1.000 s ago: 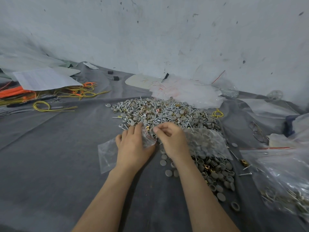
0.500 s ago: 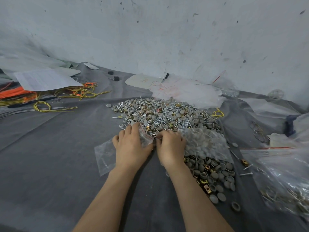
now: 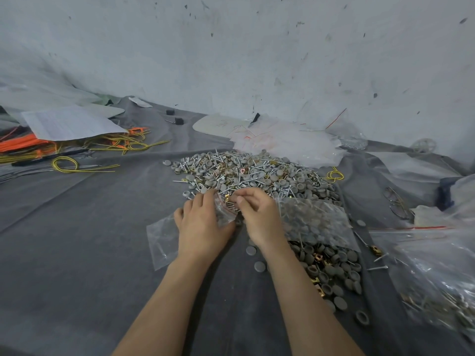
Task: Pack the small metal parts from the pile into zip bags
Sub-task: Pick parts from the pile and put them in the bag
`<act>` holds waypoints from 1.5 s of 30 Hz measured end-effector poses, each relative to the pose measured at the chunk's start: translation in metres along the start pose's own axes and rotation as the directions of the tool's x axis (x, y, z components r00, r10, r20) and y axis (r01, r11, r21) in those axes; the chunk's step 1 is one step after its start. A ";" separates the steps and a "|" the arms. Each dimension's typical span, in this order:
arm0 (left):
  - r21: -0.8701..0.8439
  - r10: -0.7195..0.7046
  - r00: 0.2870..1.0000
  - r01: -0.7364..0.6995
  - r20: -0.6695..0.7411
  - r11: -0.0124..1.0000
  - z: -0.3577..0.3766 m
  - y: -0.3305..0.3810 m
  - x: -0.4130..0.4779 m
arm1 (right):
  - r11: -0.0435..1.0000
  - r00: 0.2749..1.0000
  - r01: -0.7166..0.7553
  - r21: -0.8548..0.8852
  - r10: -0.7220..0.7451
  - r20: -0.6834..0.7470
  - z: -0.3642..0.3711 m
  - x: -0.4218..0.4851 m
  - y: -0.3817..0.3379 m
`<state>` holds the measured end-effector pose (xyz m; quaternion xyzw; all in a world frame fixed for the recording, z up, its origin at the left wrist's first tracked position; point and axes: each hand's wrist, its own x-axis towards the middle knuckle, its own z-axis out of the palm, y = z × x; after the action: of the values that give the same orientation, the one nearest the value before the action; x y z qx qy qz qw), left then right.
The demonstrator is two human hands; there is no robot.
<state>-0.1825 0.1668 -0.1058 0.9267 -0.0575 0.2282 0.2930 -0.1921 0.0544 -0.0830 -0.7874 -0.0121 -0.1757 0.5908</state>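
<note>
My left hand pins the bag mouth at the pile edge; right hand pinches parts; bare cloth left.

Single head-worn wide-angle view, facing forward and down, close over both hands at the pile; wall closes the background

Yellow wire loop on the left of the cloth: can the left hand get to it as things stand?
Probably yes, but not at once. The left hand is pressing down the zip bag near the pile. The cloth between it and the yellow wire loop looks bare, so nothing blocks a sideways reach.
</note>
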 end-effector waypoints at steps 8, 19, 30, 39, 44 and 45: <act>-0.007 -0.084 0.995 0.084 -0.059 0.996 0.000 -0.002 0.001 | 0.572 0.985 0.161 -0.804 -0.037 0.171 0.008 -0.007 0.016; 0.023 -0.073 0.997 0.074 -0.037 0.997 0.001 -0.003 0.002 | 0.918 0.982 0.013 -0.397 -0.087 -0.168 -0.002 0.000 0.009; 0.020 -0.016 1.000 0.016 -0.014 1.000 0.002 -0.001 0.000 | 0.999 0.997 0.008 0.042 -0.012 0.082 -0.006 0.000 -0.006; -0.008 -0.042 0.998 0.041 -0.043 0.999 0.002 -0.003 0.001 | 0.588 0.988 0.132 -0.798 -0.015 0.153 -0.004 -0.007 0.010; 0.003 -0.045 0.999 0.045 -0.025 0.999 0.003 -0.003 0.001 | 0.585 0.993 0.114 -0.803 -0.078 0.084 0.001 -0.004 0.014; 0.007 -0.044 0.999 0.044 -0.025 0.999 0.003 -0.003 0.001 | 0.595 0.993 0.111 -0.796 -0.090 0.072 0.000 -0.004 0.014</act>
<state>-0.1801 0.1676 -0.1088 0.9259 -0.0325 0.2332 0.2953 -0.1927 0.0513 -0.0972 -0.9683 0.0163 -0.1860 0.1659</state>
